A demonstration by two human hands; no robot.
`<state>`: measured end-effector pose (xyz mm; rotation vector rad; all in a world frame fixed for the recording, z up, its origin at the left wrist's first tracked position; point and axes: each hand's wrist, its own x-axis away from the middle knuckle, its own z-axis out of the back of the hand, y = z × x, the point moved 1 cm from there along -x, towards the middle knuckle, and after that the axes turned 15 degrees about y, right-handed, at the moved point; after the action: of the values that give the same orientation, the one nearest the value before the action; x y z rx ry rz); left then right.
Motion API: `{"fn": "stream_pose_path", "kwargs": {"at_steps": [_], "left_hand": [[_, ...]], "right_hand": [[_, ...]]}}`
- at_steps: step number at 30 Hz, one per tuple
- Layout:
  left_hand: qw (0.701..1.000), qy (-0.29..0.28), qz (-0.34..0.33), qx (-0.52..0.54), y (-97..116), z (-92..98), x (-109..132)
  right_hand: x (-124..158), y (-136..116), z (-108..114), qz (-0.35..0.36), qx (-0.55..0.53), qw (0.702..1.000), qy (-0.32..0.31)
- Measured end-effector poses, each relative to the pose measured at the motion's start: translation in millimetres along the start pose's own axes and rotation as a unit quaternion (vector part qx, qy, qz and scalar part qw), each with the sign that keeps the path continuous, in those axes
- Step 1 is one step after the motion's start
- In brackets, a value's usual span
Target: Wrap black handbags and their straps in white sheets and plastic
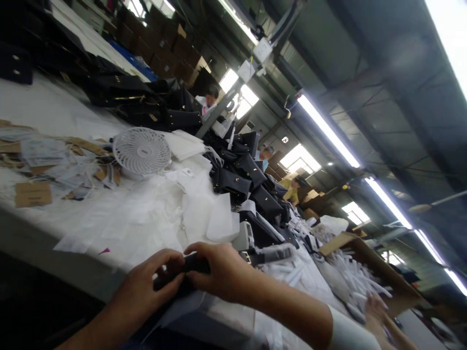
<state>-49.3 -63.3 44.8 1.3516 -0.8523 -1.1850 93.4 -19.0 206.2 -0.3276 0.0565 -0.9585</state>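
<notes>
My left hand [151, 284] and my right hand [219, 272] meet at the near edge of the white table [44, 107]. Both are closed on a small black item [193, 265] held between them; its exact shape is mostly hidden by my fingers. Just beyond my right hand lies a black bag with a wrapped strap [270, 253]. White folded wrapping sheets [219, 221] lie right behind my hands.
A white desk fan [142, 150] lies on the table. Brown card tags and paper slips [32, 192] are scattered at left. Black bags [244, 180] pile toward the back. A cardboard box of white packets [361, 277] stands at right, another person's hand [375, 306] beside it. Other workers sit farther back.
</notes>
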Motion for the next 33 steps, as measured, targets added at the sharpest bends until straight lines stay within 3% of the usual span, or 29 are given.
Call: {"fn": "stream_pose_path", "kwargs": {"at_steps": [3, 5, 8, 11, 14, 18, 21, 23, 26, 33], "left_hand": [[0.999, 0.007, -0.021, -0.034, -1.7, 6.8, -6.0], [0.999, 0.006, -0.019, -0.048, 8.4, 10.2, -13.2], [0.998, -0.003, -0.036, -0.053, 44.5, 7.5, -27.5], [0.995, -0.046, -0.087, -0.024, 95.5, -12.9, -47.1], [0.981, -0.152, -0.123, 0.008, 142.5, -52.4, -69.8], [0.935, -0.353, -0.034, -0.005, 182.5, -110.0, -91.2], [0.898, -0.439, 0.001, -0.019, 202.5, -128.5, -96.6], [0.882, -0.471, 0.013, -0.015, 211.2, -125.2, -97.2], [0.874, -0.485, 0.023, -0.002, 213.4, -104.0, -96.2], [0.916, -0.397, 0.061, -0.023, 193.0, -45.6, -86.7]], "right_hand": [[6.4, -3.8, 38.9, 0.088, 0.035, 0.995, -0.014], [17.2, 2.8, 72.2, 0.111, 0.053, 0.991, 0.050], [47.4, 31.7, 119.0, 0.074, 0.080, 0.981, 0.158], [87.6, 75.2, 143.4, 0.019, 0.072, 0.984, 0.164], [119.7, 117.6, 140.3, -0.007, 0.036, 0.987, 0.158], [129.6, 152.7, 115.6, 0.007, 0.010, 0.962, 0.271], [121.5, 159.7, 99.2, 0.023, -0.006, 0.943, 0.331], [115.7, 158.3, 91.0, 0.040, -0.022, 0.935, 0.353], [109.3, 153.9, 79.9, 0.056, -0.048, 0.917, 0.392], [94.7, 147.7, 59.7, 0.054, -0.107, 0.869, 0.481]]}}
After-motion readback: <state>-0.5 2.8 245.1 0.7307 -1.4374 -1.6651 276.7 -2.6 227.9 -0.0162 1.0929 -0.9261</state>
